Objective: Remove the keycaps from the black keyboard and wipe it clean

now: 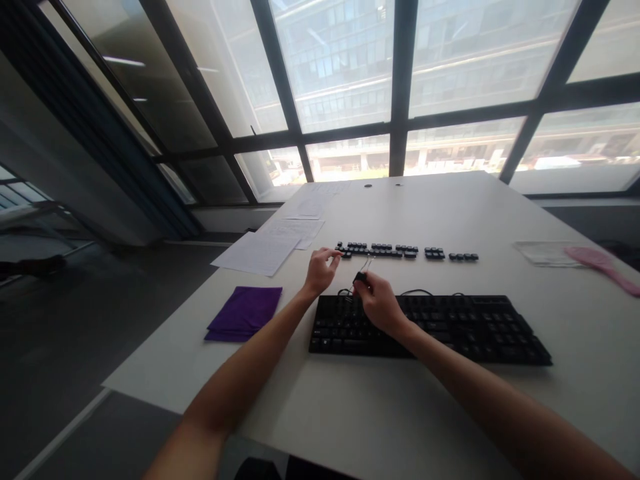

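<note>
A black keyboard (465,327) lies on the white table, with its cable looped behind it. Over its upper left part, my right hand (377,300) is closed around a wire keycap puller (361,276) with a black handle, its thin wire prongs pointing away from me. Beyond the keyboard, loose black keycaps (383,249) are laid out in rows. My left hand (321,270) pinches with thumb and forefinger at the left end of these rows, where a small dark keycap (340,247) shows at the fingertips.
Left of the keyboard lies a folded purple cloth (245,312). Printed papers (260,252) spread along the table's left edge. To the right rest a whitish cloth (545,253) and a pink item (600,263). Large windows (345,67) stand behind the table (450,213).
</note>
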